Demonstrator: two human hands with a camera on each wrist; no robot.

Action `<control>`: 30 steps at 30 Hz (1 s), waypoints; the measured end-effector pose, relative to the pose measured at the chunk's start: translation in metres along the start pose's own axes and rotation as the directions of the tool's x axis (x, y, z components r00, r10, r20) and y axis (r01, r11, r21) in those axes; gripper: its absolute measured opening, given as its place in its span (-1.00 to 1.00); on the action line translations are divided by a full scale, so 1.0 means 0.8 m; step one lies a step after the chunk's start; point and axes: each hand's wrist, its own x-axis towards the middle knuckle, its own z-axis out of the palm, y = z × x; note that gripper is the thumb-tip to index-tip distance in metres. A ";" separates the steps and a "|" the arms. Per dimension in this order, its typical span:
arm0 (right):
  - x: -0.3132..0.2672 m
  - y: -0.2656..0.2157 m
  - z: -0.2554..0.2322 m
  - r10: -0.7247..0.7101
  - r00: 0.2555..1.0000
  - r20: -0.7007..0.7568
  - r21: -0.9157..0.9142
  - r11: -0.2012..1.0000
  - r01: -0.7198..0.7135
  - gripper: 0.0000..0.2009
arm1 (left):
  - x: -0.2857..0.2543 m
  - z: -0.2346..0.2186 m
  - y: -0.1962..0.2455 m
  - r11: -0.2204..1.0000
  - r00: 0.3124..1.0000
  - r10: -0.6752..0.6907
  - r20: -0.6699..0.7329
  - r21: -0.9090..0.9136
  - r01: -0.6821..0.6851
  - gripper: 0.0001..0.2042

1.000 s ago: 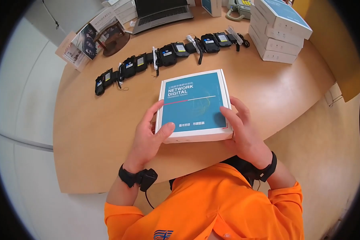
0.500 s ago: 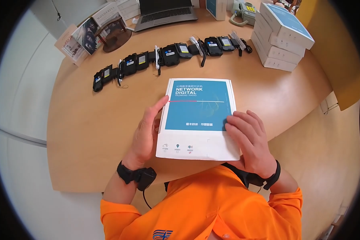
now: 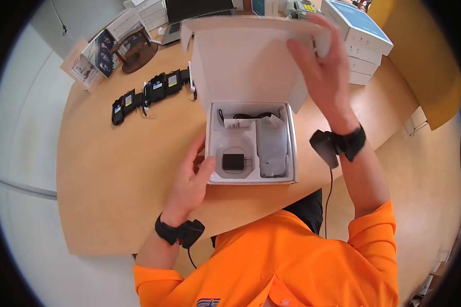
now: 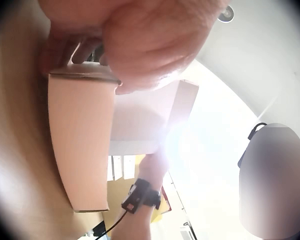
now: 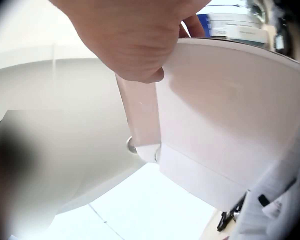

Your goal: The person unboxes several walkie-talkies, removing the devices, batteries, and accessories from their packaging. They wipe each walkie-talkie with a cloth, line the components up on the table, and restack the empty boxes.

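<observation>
An open white cardboard box stands on the table in front of me, its lid swung up. Inside, the white tray holds a black plug adapter, a device in a frosted plastic bag and a black cord at the back. My left hand grips the box's left side, thumb at the rim. With my right hand I hold the lid near its upper right corner. In the right wrist view the thumb lies on the lid's inner face, with other fingers behind it.
Black handheld radios with batteries lie in a row at the back left, partly hidden by the lid. A stack of white boxes stands at the back right. Behind are a laptop, photo cards and a wooden stand.
The box was closed, its blue printed top showing and its front flap coming loose. My right hand has swung the lid up and away, exposing the contents. My left hand stays at the left side.
</observation>
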 end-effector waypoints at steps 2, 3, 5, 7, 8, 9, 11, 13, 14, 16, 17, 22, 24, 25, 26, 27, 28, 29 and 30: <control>-0.019 0.041 0.017 0.085 0.995 0.058 0.024 0.996 -0.087 -0.62 | -0.001 0.002 -0.006 0.996 1.000 0.000 0.019 -0.093 0.002 -0.43; -0.032 0.056 0.019 0.138 0.984 0.111 0.002 0.990 -0.139 -0.61 | 0.000 0.004 -0.006 0.996 1.000 0.002 0.005 -0.092 -0.001 -0.43; -0.054 0.077 0.025 0.274 0.939 0.210 0.010 0.959 -0.282 -0.60 | 0.002 0.007 -0.009 0.996 1.000 -0.004 -0.023 -0.094 0.001 -0.44; -0.075 0.091 0.028 0.435 0.849 0.299 0.061 0.879 -0.472 -0.60 | 0.005 0.006 -0.006 0.999 1.000 -0.006 0.005 -0.034 0.006 -0.43; -0.080 0.097 0.031 0.454 0.840 0.296 0.103 0.860 -0.500 -0.62 | 0.009 0.006 -0.008 1.000 1.000 0.007 0.013 -0.020 -0.007 -0.43; -0.082 0.101 0.031 0.484 0.823 0.296 0.136 0.832 -0.538 -0.63 | 0.014 0.006 -0.010 1.000 0.999 0.023 0.022 -0.005 -0.023 -0.42; -0.079 0.103 0.030 0.536 0.791 0.295 0.206 0.772 -0.601 -0.65 | 0.019 0.005 -0.009 0.999 0.999 0.021 0.028 -0.045 -0.020 -0.45; -0.091 0.114 0.029 0.518 0.808 0.282 0.234 0.780 -0.581 -0.67 | 0.029 -0.001 -0.004 0.993 0.998 0.064 0.018 0.101 -0.066 -0.53; -0.096 0.117 0.029 0.507 0.816 0.277 0.246 0.784 -0.570 -0.68 | 0.037 -0.012 0.000 0.958 0.994 0.110 0.012 0.264 -0.109 -0.58; -0.101 0.119 0.026 0.516 0.799 0.310 0.253 0.765 -0.592 -0.69 | 0.053 -0.021 0.020 0.878 0.985 0.169 0.029 0.450 -0.164 -0.69; -0.104 0.117 0.027 0.518 0.790 0.327 0.256 0.756 -0.602 -0.70 | 0.065 -0.022 0.043 0.858 0.982 0.184 0.045 0.480 -0.183 -0.74; -0.103 0.108 0.024 0.447 0.848 0.284 0.274 0.810 -0.518 -0.72 | 0.132 0.007 0.078 0.541 0.903 0.201 0.379 0.725 -0.425 -0.84; -0.103 0.106 0.024 0.417 0.876 0.241 0.271 0.838 -0.473 -0.72 | 0.154 0.021 0.061 0.405 0.862 0.203 0.464 0.761 -0.506 -0.83; -0.104 0.106 0.025 0.402 0.889 0.220 0.258 0.854 -0.451 -0.71 | 0.161 0.026 0.058 0.382 0.871 0.167 0.462 0.784 -0.489 -0.83; -0.104 0.107 0.026 0.387 0.900 0.200 0.245 0.870 -0.428 -0.71 | 0.167 0.029 0.055 0.358 0.879 0.131 0.458 0.805 -0.473 -0.83; -0.104 0.108 0.025 0.381 0.903 0.197 0.248 0.872 -0.422 -0.71 | 0.171 0.033 0.054 0.333 0.888 0.095 0.451 0.826 -0.455 -0.83; -0.104 0.108 0.025 0.376 0.906 0.197 0.251 0.874 -0.417 -0.71 | 0.173 0.037 0.055 0.327 0.893 0.059 0.446 0.837 -0.439 -0.83; -0.104 0.109 0.026 0.369 0.908 0.200 0.254 0.875 -0.412 -0.70 | 0.172 0.040 0.056 0.322 0.899 0.023 0.438 0.848 -0.422 -0.83; -0.103 0.109 0.027 0.367 0.909 0.196 0.261 0.874 -0.409 -0.71 | 0.171 0.043 0.058 0.316 0.904 -0.012 0.428 0.859 -0.403 -0.84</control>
